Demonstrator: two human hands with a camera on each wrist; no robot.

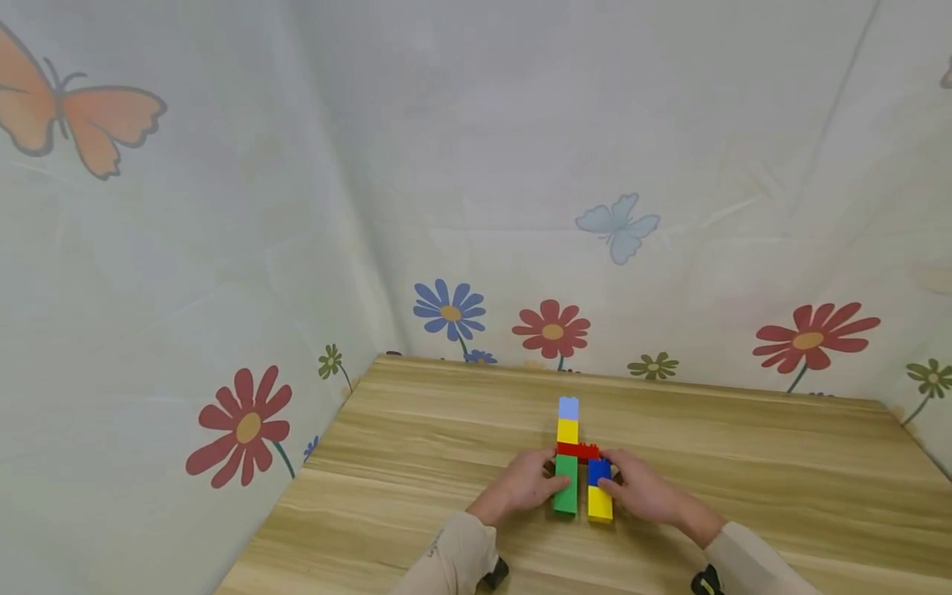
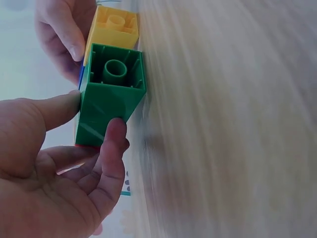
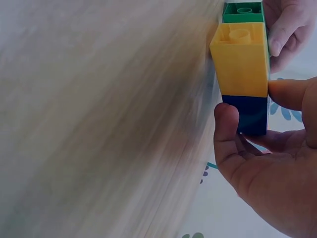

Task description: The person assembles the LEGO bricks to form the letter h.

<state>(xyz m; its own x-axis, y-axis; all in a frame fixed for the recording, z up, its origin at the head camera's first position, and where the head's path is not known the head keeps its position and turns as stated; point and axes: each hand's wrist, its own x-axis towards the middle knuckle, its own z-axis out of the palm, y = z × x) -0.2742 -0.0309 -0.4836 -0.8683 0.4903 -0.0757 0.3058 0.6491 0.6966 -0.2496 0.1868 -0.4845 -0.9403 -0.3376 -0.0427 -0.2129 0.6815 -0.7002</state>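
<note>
A figure of joined toy building bricks lies near the middle of the table. My left hand (image 1: 530, 479) grips the green brick (image 1: 567, 494), thumb on one side and fingers around the other; its hollow underside faces the left wrist view. On the right, my right hand (image 1: 645, 487) pinches the blue brick (image 1: 597, 471), which is joined to a yellow brick (image 1: 599, 506). A red brick (image 1: 573, 449) bridges the far ends of the green and blue bricks. Beyond it, a second yellow brick (image 1: 568, 430) and a pale blue brick (image 1: 568, 408) continue in line with the green one.
The wooden table (image 1: 416, 430) extends around the bricks on all sides. Behind it and to the left hangs a pale cloth backdrop (image 1: 476, 149) printed with flowers and butterflies. Dark straps (image 1: 494, 572) show at both sleeve cuffs.
</note>
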